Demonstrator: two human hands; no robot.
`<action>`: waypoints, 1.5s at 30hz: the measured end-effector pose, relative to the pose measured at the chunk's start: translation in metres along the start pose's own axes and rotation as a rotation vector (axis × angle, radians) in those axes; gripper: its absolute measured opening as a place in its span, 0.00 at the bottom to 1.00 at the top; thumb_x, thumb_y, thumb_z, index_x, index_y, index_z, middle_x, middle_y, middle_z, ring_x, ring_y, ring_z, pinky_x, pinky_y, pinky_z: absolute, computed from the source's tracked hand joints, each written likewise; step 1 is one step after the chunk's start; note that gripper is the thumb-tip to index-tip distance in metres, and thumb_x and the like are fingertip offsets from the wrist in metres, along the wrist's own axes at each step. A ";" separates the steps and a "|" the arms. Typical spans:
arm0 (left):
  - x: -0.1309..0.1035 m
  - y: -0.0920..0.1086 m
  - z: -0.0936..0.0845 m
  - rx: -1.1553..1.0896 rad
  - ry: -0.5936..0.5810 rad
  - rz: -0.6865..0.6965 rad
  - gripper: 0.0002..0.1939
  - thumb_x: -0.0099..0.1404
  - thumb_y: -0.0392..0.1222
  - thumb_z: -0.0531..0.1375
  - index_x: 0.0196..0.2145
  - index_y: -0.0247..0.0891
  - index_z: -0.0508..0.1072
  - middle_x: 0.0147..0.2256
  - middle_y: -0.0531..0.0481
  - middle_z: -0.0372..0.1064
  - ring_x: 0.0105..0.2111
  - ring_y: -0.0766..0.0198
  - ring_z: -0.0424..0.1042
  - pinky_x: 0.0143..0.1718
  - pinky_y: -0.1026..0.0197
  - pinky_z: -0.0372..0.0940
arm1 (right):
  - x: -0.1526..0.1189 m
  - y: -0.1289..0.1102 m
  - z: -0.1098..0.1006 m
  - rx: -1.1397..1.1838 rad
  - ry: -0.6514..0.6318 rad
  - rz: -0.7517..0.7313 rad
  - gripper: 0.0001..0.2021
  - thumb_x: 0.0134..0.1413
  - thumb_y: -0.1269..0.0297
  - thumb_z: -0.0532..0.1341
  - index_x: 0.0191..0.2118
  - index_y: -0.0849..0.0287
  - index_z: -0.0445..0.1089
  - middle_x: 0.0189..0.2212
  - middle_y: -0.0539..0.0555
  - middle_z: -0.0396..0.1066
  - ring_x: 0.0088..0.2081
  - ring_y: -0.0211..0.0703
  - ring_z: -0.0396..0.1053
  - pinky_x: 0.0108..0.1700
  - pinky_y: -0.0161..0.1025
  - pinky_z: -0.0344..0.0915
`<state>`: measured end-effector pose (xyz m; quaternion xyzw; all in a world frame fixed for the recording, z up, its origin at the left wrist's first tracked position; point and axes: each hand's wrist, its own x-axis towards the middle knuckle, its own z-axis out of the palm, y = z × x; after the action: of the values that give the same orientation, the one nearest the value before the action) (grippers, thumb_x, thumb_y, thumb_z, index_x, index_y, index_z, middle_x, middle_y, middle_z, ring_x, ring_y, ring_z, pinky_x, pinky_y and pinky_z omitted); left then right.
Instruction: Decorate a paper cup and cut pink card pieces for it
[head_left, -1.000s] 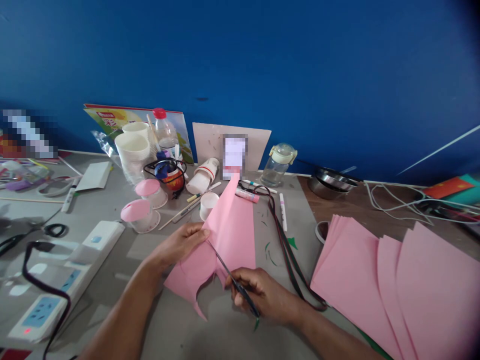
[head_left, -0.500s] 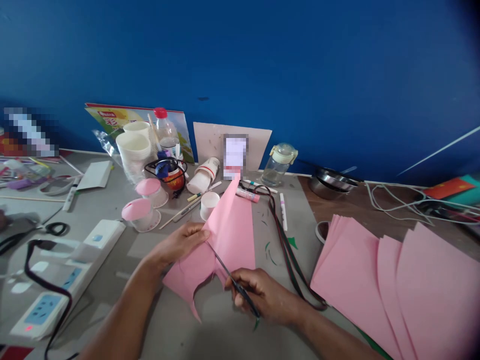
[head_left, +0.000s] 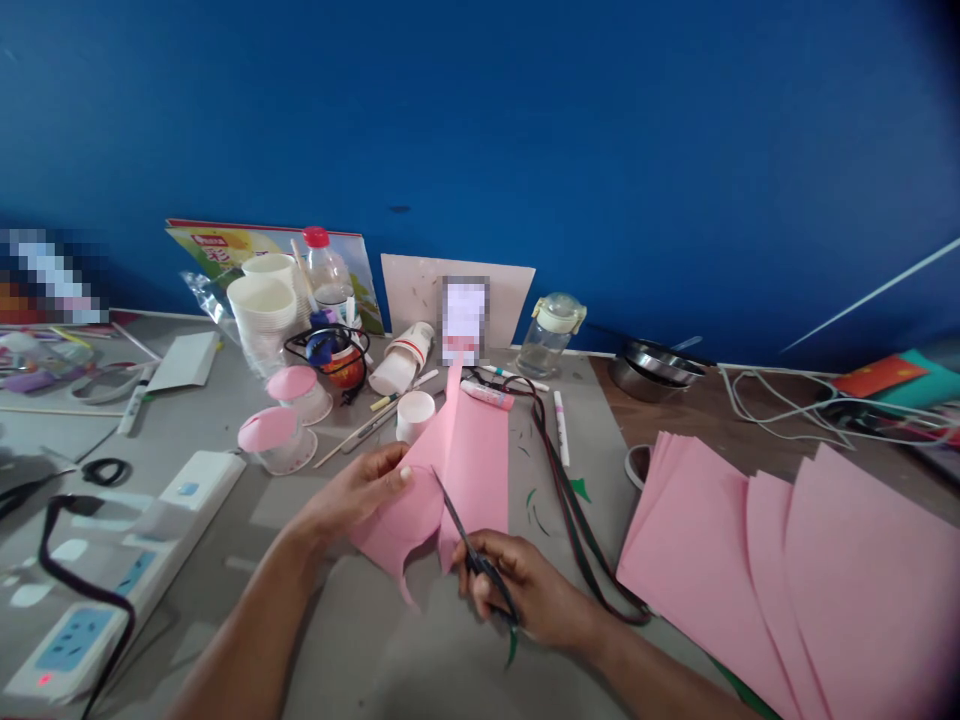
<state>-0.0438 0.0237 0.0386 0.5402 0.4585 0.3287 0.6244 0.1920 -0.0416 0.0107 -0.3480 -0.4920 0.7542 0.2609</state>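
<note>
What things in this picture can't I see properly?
All in the head view:
- What the lit screen says: blurred by big squares.
- Some fingertips of the left hand: hidden behind the pink sheet.
- Part of the handle of the scissors: covered by the right hand.
- Stacked pink paper: cut off by the right edge.

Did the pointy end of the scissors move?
Yes. The scissors have their tip farther right: earlier it pointed below the small white cup's middle, now below its right edge.
</note>
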 end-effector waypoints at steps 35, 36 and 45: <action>0.007 -0.007 0.022 0.173 0.021 0.068 0.20 0.61 0.56 0.58 0.30 0.33 0.71 0.24 0.53 0.63 0.24 0.67 0.59 0.25 0.66 0.55 | 0.005 0.018 0.000 -0.451 0.206 -0.276 0.05 0.53 0.65 0.61 0.34 0.59 0.64 0.25 0.48 0.62 0.26 0.34 0.57 0.28 0.31 0.56; 0.007 -0.007 0.021 0.178 0.010 0.063 0.20 0.61 0.57 0.57 0.30 0.33 0.71 0.24 0.53 0.63 0.24 0.67 0.59 0.25 0.66 0.55 | 0.005 0.018 0.000 -0.445 0.194 -0.286 0.05 0.53 0.65 0.61 0.34 0.59 0.64 0.25 0.48 0.62 0.26 0.34 0.57 0.27 0.31 0.56; 0.009 -0.009 0.016 0.255 -0.050 0.077 0.23 0.65 0.59 0.53 0.29 0.34 0.67 0.23 0.54 0.58 0.24 0.68 0.56 0.25 0.66 0.52 | 0.005 0.011 0.002 -0.368 0.123 -0.275 0.04 0.52 0.67 0.59 0.32 0.59 0.62 0.24 0.46 0.57 0.26 0.34 0.55 0.26 0.30 0.54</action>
<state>-0.0269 0.0243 0.0276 0.6405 0.4598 0.2779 0.5488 0.1866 -0.0436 0.0002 -0.3645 -0.6471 0.5866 0.3229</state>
